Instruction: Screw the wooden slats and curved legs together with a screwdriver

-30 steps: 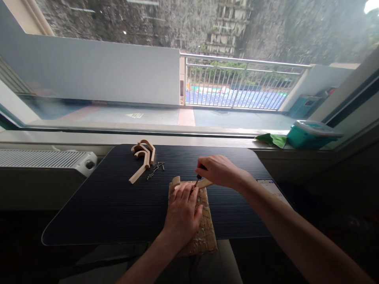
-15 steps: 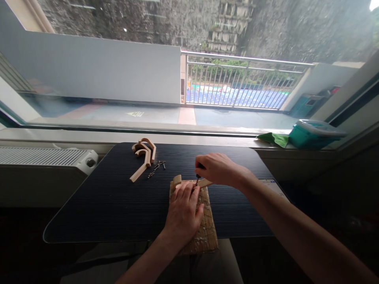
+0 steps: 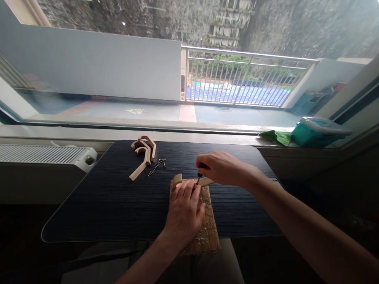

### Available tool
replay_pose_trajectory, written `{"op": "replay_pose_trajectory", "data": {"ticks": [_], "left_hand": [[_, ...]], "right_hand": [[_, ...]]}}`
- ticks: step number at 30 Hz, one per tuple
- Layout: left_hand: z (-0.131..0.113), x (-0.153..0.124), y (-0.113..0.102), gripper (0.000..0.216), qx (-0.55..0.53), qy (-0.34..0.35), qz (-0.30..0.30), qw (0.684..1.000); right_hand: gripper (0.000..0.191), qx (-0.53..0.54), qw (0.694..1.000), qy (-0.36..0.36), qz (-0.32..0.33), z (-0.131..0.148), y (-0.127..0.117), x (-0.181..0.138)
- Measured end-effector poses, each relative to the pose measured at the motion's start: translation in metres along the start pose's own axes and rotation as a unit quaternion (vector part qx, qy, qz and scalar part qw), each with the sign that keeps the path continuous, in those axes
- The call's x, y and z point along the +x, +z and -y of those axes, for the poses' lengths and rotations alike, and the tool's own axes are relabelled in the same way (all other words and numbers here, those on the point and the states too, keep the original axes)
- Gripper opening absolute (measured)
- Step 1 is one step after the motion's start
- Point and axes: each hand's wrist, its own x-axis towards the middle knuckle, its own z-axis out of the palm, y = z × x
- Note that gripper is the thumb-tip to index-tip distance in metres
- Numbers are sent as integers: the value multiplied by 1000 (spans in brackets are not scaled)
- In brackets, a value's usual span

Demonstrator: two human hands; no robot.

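My left hand (image 3: 183, 213) lies flat, fingers together, pressing a curved wooden piece (image 3: 177, 180) down on a tan patterned board (image 3: 207, 232) that overhangs the near edge of the black ribbed table (image 3: 103, 201). My right hand (image 3: 223, 169) is closed round a small screwdriver (image 3: 198, 178), dark handle inside the fist. Its tip points down at the wooden piece just beyond my left fingertips.
More curved wooden pieces (image 3: 143, 156) and several loose screws (image 3: 156, 165) lie at the table's far left. A white radiator (image 3: 44, 156) stands to the left. On the window sill at the right sit a teal box (image 3: 316, 134) and a green cloth (image 3: 276, 137).
Hands and tool hold nearly the same place. The view has shifted slightly, so the table and hands sit a little higher in the picture.
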Motion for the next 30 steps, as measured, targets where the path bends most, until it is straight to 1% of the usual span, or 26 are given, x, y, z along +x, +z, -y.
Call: {"op": "replay_pose_trajectory", "data": {"ticks": [4,8,10,12,16,18,19,22,26,28,30], "left_hand": [[0,1,-1,41,7,-3,13,1000],[0,0,0,42,5,0,11,1000],[0,0,0,41,1,2,4,1000],[0,0,0,41,-2,3,0,1000],[0,1,0,42,-1,1,3,1000],[0,1,0,41,1,0,8,1000],[0,1,0,41,2,-1,10,1000],[0,1,0,41,1,-3,11,1000],[0,1,0,42,1,-2,8,1000],[0,1,0,42,1,0,9,1000],[1,1,0,42,2,2,9,1000]], "right_hand": [[26,-24,999,35,-15,0,5,5],[41,-73,992,95,-29,1,11,10],[46,-79,990,115,-25,1,12,11],[45,-67,992,107,-16,0,10,9],[26,-14,999,31,-15,-1,2,4],[23,6,1000,2,-12,-1,0,3],[23,8,1000,-1,-10,-1,0,3],[28,-16,999,39,-16,-1,3,5],[44,-62,990,122,-25,-4,12,10],[48,-69,988,138,-24,-5,13,10],[46,-58,989,132,-23,-6,12,9]]}}
